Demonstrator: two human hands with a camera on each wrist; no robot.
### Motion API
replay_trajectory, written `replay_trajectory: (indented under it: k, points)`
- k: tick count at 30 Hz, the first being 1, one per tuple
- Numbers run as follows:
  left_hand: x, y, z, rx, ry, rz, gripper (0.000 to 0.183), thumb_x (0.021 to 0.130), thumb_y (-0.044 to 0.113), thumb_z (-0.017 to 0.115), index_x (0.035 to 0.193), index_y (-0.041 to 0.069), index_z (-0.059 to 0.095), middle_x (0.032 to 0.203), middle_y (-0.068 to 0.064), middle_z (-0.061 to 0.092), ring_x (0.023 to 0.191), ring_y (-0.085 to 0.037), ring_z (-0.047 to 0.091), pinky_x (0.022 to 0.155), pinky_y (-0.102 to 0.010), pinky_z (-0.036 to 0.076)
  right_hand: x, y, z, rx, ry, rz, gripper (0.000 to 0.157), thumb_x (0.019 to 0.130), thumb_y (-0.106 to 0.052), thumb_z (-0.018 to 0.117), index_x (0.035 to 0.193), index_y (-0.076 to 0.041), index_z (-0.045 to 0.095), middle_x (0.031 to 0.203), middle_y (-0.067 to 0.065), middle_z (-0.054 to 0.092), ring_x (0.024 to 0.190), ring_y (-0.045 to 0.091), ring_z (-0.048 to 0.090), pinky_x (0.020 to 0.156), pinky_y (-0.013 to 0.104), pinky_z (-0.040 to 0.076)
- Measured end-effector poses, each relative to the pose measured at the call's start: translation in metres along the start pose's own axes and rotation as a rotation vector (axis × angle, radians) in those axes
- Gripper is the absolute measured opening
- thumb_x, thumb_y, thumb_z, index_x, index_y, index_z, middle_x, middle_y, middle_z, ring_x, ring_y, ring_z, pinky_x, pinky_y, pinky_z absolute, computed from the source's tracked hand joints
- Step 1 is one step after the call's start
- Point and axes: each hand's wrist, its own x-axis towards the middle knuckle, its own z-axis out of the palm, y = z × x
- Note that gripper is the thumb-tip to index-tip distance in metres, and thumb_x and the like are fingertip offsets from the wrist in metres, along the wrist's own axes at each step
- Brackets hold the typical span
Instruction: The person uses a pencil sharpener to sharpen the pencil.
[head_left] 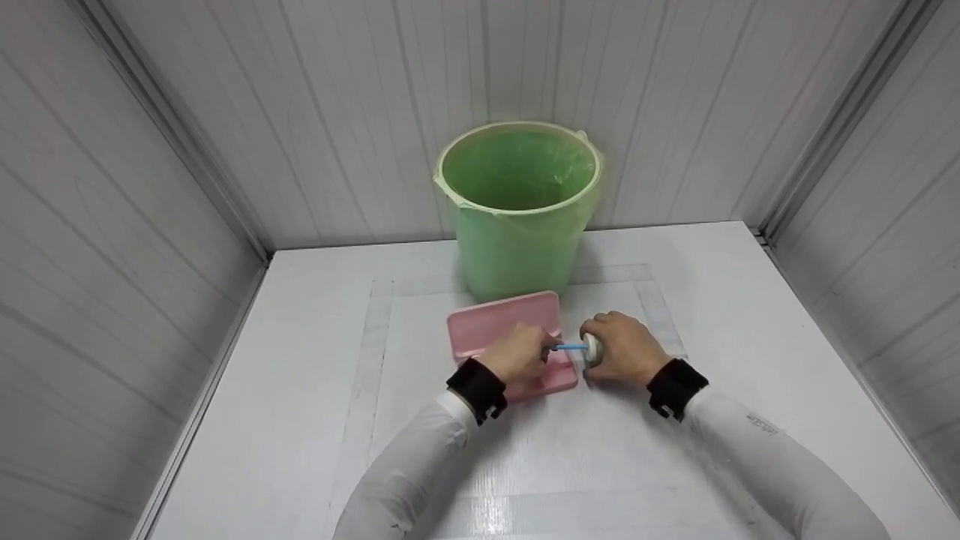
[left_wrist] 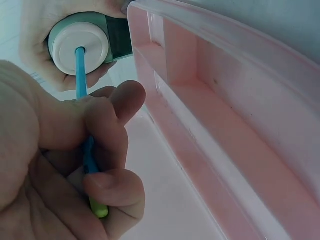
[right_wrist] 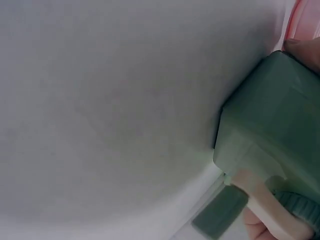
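Note:
My left hand (head_left: 517, 354) pinches a thin blue pencil (left_wrist: 81, 75) with a yellow-green end. The pencil's other end sits in the hole of the round pale face of a green hand-crank pencil sharpener (left_wrist: 94, 48). Around the sharpener's body curl the fingers of my right hand (head_left: 624, 346). In the right wrist view the sharpener's beige crank arm (right_wrist: 267, 205) and dark green knob (right_wrist: 220, 212) show at the lower right. Beneath my left hand lies a pink compartmented tray (head_left: 504, 321), partly covered by that hand.
A tall light-green bin (head_left: 517, 247) with a thin liner over its rim stands behind the tray. The white table (head_left: 315, 375) carries strips of clear tape. Grey panel walls (head_left: 345, 120) enclose its back and sides.

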Motion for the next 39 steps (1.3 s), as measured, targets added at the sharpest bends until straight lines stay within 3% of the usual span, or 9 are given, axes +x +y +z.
replay_trajectory:
  k: [6,8,12,15,19,28,33,36,39]
  points:
    - [0.005,0.002,0.002,0.044,0.02,0.015,0.014,0.095,0.003,0.074,0.103,0.007,0.085,0.077,0.002,0.071,0.069,-0.014,0.053,0.064,-0.028,0.045,0.0,0.0,0.001,-0.008,0.005,0.003,0.055,0.061,-0.029,0.104,0.104,-0.015,0.074,0.098,0.004,0.075,0.09,0.027,0.068,0.079,0.049,0.06]
    - [0.001,0.01,-0.006,0.053,0.011,0.008,0.011,0.095,0.004,0.076,0.101,0.007,0.085,0.08,0.0,0.074,0.069,-0.015,0.055,0.065,-0.03,0.047,0.0,0.0,0.001,-0.004,0.004,0.011,0.054,0.061,-0.029,0.103,0.103,-0.015,0.073,0.097,0.004,0.075,0.089,0.027,0.067,0.079,0.049,0.059]
    - [0.005,0.011,-0.004,0.102,0.027,0.025,0.007,0.097,0.008,0.077,0.091,0.01,0.081,0.077,0.002,0.072,0.067,-0.014,0.056,0.067,-0.039,0.054,0.001,-0.002,-0.001,-0.004,0.012,0.019,0.053,0.06,-0.027,0.104,0.103,-0.015,0.073,0.097,0.004,0.075,0.089,0.027,0.067,0.078,0.049,0.059]
    - [0.008,0.013,0.001,0.109,0.036,0.03,0.009,0.098,0.009,0.078,0.09,0.01,0.081,0.075,0.003,0.071,0.066,-0.013,0.055,0.067,-0.039,0.053,0.001,-0.004,-0.001,-0.013,0.018,0.018,0.053,0.061,-0.028,0.104,0.103,-0.015,0.073,0.097,0.004,0.074,0.089,0.027,0.067,0.078,0.049,0.059]
    - [0.01,0.019,0.007,0.117,0.044,0.016,0.007,0.098,0.011,0.08,0.096,0.012,0.087,0.08,0.003,0.077,0.069,-0.012,0.055,0.067,-0.031,0.049,-0.002,-0.005,0.0,-0.026,0.026,0.01,0.051,0.062,-0.029,0.102,0.102,-0.015,0.073,0.094,0.003,0.073,0.087,0.026,0.067,0.075,0.048,0.058]
    - [0.011,0.022,0.005,0.24,0.106,-0.006,0.003,0.092,0.017,0.083,0.09,0.015,0.085,0.078,0.003,0.078,0.068,-0.012,0.065,0.067,-0.033,0.059,0.008,-0.008,0.003,-0.056,0.057,-0.005,0.049,0.066,-0.03,0.101,0.101,-0.013,0.072,0.091,0.005,0.071,0.084,0.027,0.066,0.069,0.048,0.058]
    - [0.014,0.031,-0.003,0.301,0.082,-0.045,0.019,0.09,0.025,0.086,0.102,0.011,0.08,0.091,-0.003,0.081,0.08,-0.023,0.077,0.071,-0.039,0.064,0.008,-0.009,0.002,-0.055,0.013,-0.009,0.073,0.071,-0.041,0.102,0.129,-0.009,0.072,0.115,0.012,0.075,0.1,0.034,0.071,0.077,0.053,0.065]
    - [0.019,0.04,-0.006,0.303,0.095,-0.011,0.029,0.094,0.031,0.083,0.114,0.01,0.076,0.099,-0.004,0.081,0.087,-0.024,0.079,0.075,-0.038,0.065,0.001,-0.006,-0.006,-0.045,0.022,-0.007,0.094,0.072,-0.051,0.099,0.147,-0.005,0.066,0.132,0.018,0.074,0.114,0.041,0.073,0.088,0.057,0.066]
    - [0.025,0.046,-0.006,0.302,0.102,0.048,0.034,0.098,0.037,0.078,0.117,0.01,0.074,0.101,-0.003,0.08,0.088,-0.021,0.078,0.075,-0.035,0.064,-0.007,0.0,-0.02,-0.036,0.043,0.022,0.103,0.072,-0.058,0.098,0.15,-0.001,0.064,0.136,0.023,0.074,0.12,0.046,0.073,0.094,0.06,0.065]
